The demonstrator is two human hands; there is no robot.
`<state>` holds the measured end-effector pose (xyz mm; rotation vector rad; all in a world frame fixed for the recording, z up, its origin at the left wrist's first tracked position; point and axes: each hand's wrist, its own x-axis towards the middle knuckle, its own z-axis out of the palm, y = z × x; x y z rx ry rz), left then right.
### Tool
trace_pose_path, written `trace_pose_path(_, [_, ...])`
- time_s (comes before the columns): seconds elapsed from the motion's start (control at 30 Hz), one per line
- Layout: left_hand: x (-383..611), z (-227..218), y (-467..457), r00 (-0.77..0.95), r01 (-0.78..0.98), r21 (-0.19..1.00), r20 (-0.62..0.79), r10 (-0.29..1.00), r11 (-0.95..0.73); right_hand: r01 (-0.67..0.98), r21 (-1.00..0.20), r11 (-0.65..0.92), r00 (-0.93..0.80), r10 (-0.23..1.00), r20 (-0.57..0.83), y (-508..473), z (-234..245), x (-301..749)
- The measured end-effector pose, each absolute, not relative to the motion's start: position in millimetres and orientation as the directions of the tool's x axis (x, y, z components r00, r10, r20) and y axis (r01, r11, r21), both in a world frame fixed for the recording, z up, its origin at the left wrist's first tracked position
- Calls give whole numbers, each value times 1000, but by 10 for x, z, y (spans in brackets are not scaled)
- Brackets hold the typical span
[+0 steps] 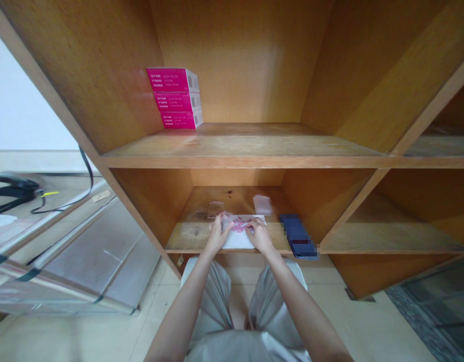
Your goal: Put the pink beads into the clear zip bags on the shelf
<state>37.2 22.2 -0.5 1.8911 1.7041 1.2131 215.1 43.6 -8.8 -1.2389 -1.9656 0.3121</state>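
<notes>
On the lower shelf (190, 236) lies a white sheet (240, 240) with a small clear bag of pink bits (239, 224) on it. My left hand (218, 232) pinches the left end of that bag, fingers closed. My right hand (258, 233) pinches its right end, fingers closed as well. Both forearms reach in from below, over my knees.
Two empty clear bags (215, 207) (262, 203) lie farther back on the same shelf. A dark blue flat object (297, 235) lies to the right. Three pink boxes (176, 98) are stacked on the upper shelf. Wrapped boards (77, 261) lean at the left.
</notes>
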Motion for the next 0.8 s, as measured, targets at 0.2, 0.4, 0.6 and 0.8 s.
trace_pose_path(0.2, [377,-48,232,-79,672,703,381,921,-233,666,-566,486,-208,849,485,446,-92,2097])
trace_pose_path(0.4, [379,-85,245,-81,682,695,382,921,-228,671,-566,479,-196,851,488,442,-79,2082])
trace_pose_path(0.6, [381,-54,227,-46,693,681,368,929,-236,556,-692,461,-111,866,488,498,-51,2096])
trace_pose_path(0.8, [374,-57,222,-5,691,669,380,925,-272,263,-889,376,61,913,404,573,232,1942])
